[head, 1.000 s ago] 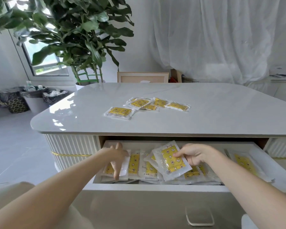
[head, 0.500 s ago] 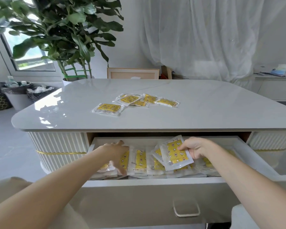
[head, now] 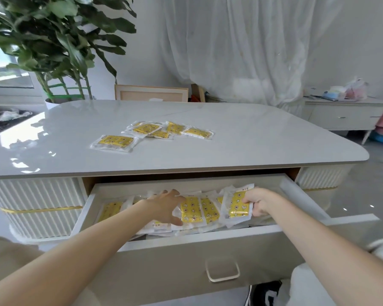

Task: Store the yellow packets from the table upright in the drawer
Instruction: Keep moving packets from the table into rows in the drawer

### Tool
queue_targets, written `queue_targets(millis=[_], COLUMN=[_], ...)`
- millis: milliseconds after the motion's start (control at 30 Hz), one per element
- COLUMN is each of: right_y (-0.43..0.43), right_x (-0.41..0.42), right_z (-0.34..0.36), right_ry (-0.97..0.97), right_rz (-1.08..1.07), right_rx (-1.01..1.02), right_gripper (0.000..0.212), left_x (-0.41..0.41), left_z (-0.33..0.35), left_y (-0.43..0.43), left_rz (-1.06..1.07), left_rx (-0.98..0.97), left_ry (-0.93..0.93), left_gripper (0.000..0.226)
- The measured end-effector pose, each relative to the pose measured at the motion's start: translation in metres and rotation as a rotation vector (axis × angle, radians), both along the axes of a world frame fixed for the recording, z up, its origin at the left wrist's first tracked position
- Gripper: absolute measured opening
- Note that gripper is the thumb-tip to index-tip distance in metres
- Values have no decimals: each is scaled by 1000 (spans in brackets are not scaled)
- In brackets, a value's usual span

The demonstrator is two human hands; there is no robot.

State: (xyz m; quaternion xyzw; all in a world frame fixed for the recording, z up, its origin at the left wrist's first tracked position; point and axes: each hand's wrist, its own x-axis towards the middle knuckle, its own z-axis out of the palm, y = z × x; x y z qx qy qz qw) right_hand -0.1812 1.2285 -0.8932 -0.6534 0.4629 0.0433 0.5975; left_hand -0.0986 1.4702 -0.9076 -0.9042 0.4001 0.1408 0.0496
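Since 0.5 s ago, the yellow packet (head: 237, 206) in the right hand (head: 260, 202) has swung from a slant above the others to nearly upright, and it has dropped in against the right end of the row. That hand pinches the packet's right edge, thumb in front and fingers curled behind.

The left hand (head: 166, 206) lies spread over the row of stored packets (head: 191, 212), fingers loosely bent at their top edges and thumb low in front. It touches them without closing on any 1 of them.

The drawer (head: 186, 236) stands pulled out below the white table (head: 252, 138). Its packets lean on edge side by side from the left wall towards the middle, clear wrappers overlapping, with a few lying flat beneath them near the front. Its right part, beyond the held packet, shows bare bottom. A metal handle (head: 222, 271) sits on the drawer front.

On the tabletop 5 loose packets (head: 175, 127) lie flat: 4 overlap in a cluster, and a single packet (head: 115, 141) lies just left of them, nearer the drawer.
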Motion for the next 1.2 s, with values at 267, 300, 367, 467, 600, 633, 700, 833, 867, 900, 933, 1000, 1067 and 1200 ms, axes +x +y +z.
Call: queue_targets(millis=[267, 300, 367, 467, 600, 633, 700, 833, 867, 900, 933, 1000, 1067, 1200], right_y=[19, 17, 12, -2, -16, -20, -29, -40, -40, -38, -38, -36, -36, -35], right_x=[-2, -3, -6, -6, -12, -12, -13, -3, 0, 1, 3, 4, 5, 3], right_z=[27, 31, 36, 32, 25, 24, 22, 8, 5, 4, 1, -1, -6, -6], right_ry=[125, 107, 87, 101, 123, 129, 152, 213, 233, 261, 277, 249, 230, 227], right_rz=[334, 327, 285, 230, 195, 189, 164, 147, 148, 158, 179, 275, 383, 476], right_rx=[-414, -449, -505, -604, -658, -674, -728, -756, -781, -819, -858, -881, -844, -812], right_gripper=[31, 36, 42, 43, 40, 38, 31, 45, 51, 54, 56, 57, 53, 51], left_x=[-10, -12, -15, -19, -23, -26, -31, -33, -32, -32, -31, -32, -33, -28], left_z=[5, 6, 7, 2, 1, 2, 0, -13, -14, -14, -15, -17, -21, -24], left_y=[-7, -10, -18, -36, -61, -67, -77, -95, -99, -104, -109, -117, -121, -117], left_rz=[-68, -75, -92, -110, -166, -195, -247, -290, -284, -274, -267, -253, -232, -210], left_rx=[11, -3, -31, -63, -54, -51, -44, 19, 27, 32, 43, 75, 91, 76], left_ry=[-31, -20, 5, 74, 106, 98, 106, 49, 36, 26, 10, -47, -96, -51], left_gripper=[76, 75, 74, 72, 65, 63, 61, 64, 67, 70, 74, 82, 84, 79])
